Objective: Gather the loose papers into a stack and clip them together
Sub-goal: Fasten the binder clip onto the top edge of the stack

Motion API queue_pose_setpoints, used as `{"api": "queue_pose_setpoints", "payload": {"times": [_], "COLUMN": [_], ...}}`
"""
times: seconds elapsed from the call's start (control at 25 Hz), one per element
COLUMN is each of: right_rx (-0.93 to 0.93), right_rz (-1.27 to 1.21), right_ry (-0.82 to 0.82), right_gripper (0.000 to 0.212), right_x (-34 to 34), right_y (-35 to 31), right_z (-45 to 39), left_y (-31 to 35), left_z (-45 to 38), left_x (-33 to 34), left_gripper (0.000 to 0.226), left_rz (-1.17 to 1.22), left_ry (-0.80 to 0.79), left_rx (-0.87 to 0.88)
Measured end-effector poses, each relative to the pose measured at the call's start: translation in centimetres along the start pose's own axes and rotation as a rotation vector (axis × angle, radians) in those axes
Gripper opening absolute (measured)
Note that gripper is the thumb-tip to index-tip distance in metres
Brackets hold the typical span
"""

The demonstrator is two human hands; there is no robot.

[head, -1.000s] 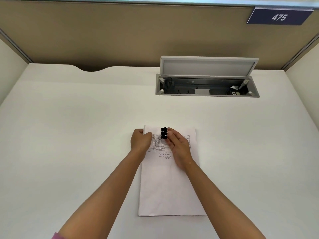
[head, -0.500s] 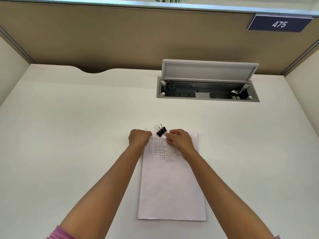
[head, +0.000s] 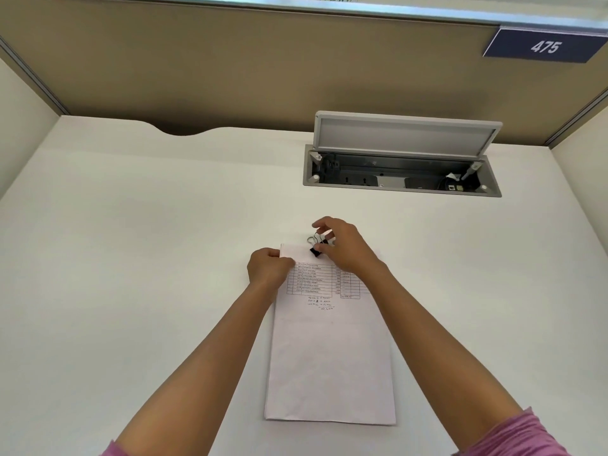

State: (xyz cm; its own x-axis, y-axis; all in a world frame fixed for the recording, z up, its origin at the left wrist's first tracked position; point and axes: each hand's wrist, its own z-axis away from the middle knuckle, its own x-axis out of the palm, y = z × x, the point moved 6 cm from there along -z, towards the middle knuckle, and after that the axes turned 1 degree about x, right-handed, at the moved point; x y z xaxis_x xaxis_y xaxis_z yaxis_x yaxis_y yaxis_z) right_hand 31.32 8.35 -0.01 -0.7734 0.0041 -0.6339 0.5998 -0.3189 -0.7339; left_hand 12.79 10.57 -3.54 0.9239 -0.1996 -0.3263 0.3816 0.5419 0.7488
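Pinching the wire loops of a black clip [head: 316, 246], the right hand [head: 342, 248] hovers at the far edge of the papers [head: 329, 357], its thumb and forefinger curled round the loops and the other fingers bent above them. The clip's black body sits on that far edge, just below the right hand's fingertips, with the silver loops pointing away from the person. To the left of the right hand, close beside it, the left hand [head: 268, 269] has its fingers curled over the far left corner of the papers and holds it down against the bench [head: 131, 258]. The papers lie in one squared stack on the bench, running from the two hands back toward the person between the forearms. The top sheet bears a printed table just below the hands and a few handwritten lines under that. Beyond the right hand, well apart from it, a cable box [head: 403, 172] is set into the bench with its lid tilted up. Further off and to the right, a blue sign [head: 544, 46] reads 475 on the partition. Pink sleeves [head: 523, 436] show near the elbows.
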Motion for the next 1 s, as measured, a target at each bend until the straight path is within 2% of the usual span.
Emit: {"api": "queue_pose_setpoints", "payload": {"times": [0.16, 0.28, 0.4, 0.52, 0.68, 1.0], "right_rx": [-0.028, -0.022, 0.062, 0.200, 0.237, 0.342], "right_rz": [0.030, 0.014, -0.040, -0.272, -0.483, -0.658], "right_ry": [0.036, 0.059, -0.011, -0.063, -0.051, 0.126], "right_gripper": [0.015, 0.006, 0.011, 0.013, 0.019, 0.011], "right_x": [-0.2, -0.7, -0.9, -1.0, -1.4, 0.8], "right_y": [0.2, 0.3, 1.0, 1.9, 2.8, 4.3], "right_z": [-0.4, 0.3, 1.3, 3.0, 5.4, 11.8], "left_y": [-0.1, -0.1, 0.0, -0.1, 0.0, -0.6], "left_z": [0.3, 0.4, 0.5, 0.5, 0.5, 0.8], "left_x": [-0.1, 0.0, -0.1, -0.1, 0.0, 0.3], "left_gripper": [0.021, 0.022, 0.017, 0.016, 0.018, 0.025], "left_rz": [-0.007, -0.009, -0.004, 0.006, 0.009, 0.033], "left_ry": [0.033, 0.041, 0.045, 0.041, 0.041, 0.045], "left_rx": [0.008, 0.005, 0.020, 0.024, 0.023, 0.069]}}
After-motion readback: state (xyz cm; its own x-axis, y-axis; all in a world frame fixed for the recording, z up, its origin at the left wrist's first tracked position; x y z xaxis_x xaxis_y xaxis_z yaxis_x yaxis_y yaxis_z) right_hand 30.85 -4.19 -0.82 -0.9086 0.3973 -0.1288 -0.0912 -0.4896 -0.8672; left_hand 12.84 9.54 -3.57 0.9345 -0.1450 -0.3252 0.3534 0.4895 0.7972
